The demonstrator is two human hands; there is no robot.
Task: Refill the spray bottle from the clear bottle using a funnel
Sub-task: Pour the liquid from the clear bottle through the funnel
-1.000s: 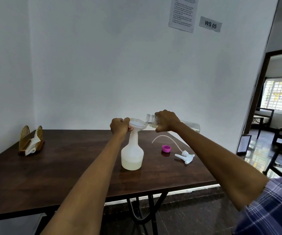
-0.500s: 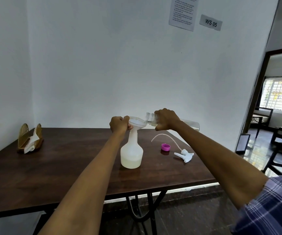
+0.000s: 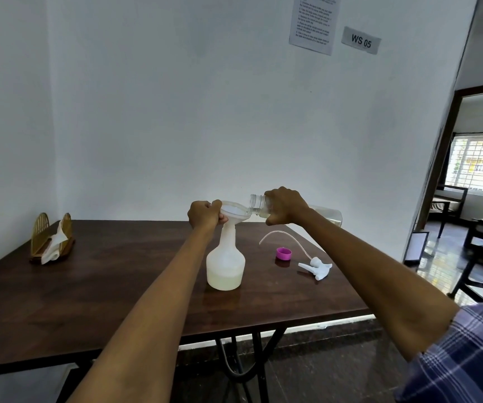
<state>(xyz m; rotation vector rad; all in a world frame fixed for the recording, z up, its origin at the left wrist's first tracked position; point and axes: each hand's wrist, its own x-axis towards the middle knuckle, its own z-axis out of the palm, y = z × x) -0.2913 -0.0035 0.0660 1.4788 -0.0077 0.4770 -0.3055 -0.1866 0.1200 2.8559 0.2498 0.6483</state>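
Pale liquid fills only the base of the spray bottle [image 3: 225, 263], mid-desk [image 3: 118, 286]. My left hand [image 3: 205, 215] pinches the funnel [image 3: 234, 212] rim; my right hand's [image 3: 285, 205] grip wraps the tilted clear bottle [image 3: 326, 216]. I judge pouring underway; next, tip further, steadily.

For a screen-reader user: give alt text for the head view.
Right hand tips a clear bottle over a funnel that the left hand steadies in a spray bottle on a table.
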